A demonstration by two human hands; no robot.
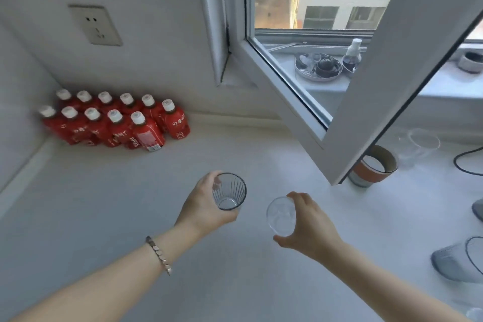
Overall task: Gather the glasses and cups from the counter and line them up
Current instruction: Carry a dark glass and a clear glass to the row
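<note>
Left hand [206, 204] closed around a ribbed, grey-tinted clear glass tumbler [230, 192], mouth toward the camera, held above the pale white surface [104, 217] near frame centre. Right hand [311, 225] at 4 o'clock from the left, fingers wrapped on a small clear smooth glass [281, 215], tilted with its mouth facing left; the two glasses near each other, not touching. Metal link bracelet [159, 255] on the left wrist. At 10 o'clock, cluster of red-labelled bottles with white caps [117, 120] packed in the corner against the wall. At 2 o'clock, open white window sash [366, 86] overhanging the surface; under its lower corner an orange, grey and brown banded cup [372, 170], partly hidden. Further toward 3 o'clock, clear plastic cups [418, 146], faint and blurred. At 4 o'clock, right frame edge, grey ribbed glass [457, 260], cut off. White wall socket [95, 25] at 11 o'clock.
</note>
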